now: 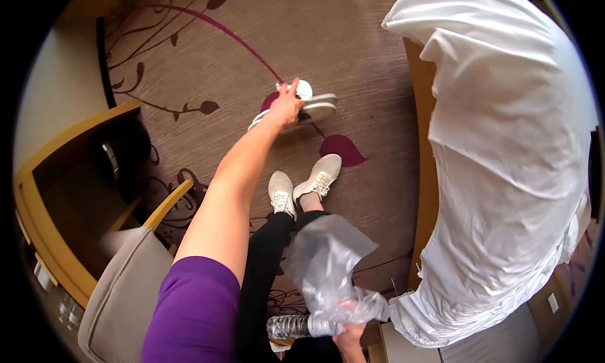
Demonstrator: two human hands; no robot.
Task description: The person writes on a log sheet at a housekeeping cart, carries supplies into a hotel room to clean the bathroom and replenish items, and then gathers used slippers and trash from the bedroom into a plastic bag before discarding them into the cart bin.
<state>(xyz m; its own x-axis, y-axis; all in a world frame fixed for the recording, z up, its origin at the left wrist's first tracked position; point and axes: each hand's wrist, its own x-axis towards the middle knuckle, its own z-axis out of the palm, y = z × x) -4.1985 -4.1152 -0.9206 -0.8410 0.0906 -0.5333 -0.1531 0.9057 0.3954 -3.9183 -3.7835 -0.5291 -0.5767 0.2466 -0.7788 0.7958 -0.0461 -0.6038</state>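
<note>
My left hand (287, 109) reaches far forward over the carpet, its fingers closed around a pair of white and grey slippers (322, 106). One finger points outward, and the hand covers the middle of the slippers. Low in the view, close to my body, my right hand (351, 334) grips a clear plastic bag (328, 253). A clear ribbed plastic bottle (288, 327) lies sideways at the same hand, partly behind the bag; I cannot tell whether it is inside the bag. My fingers there are partly hidden by the film.
On the right stands a bed with rumpled white bedding (504, 142) and a wooden side (423, 174). A grey upholstered chair (123, 293) and wooden desk (60, 237) are on the left, with a black bin (123, 149) beneath. My feet in pale shoes (321, 176) stand on patterned carpet (365, 48).
</note>
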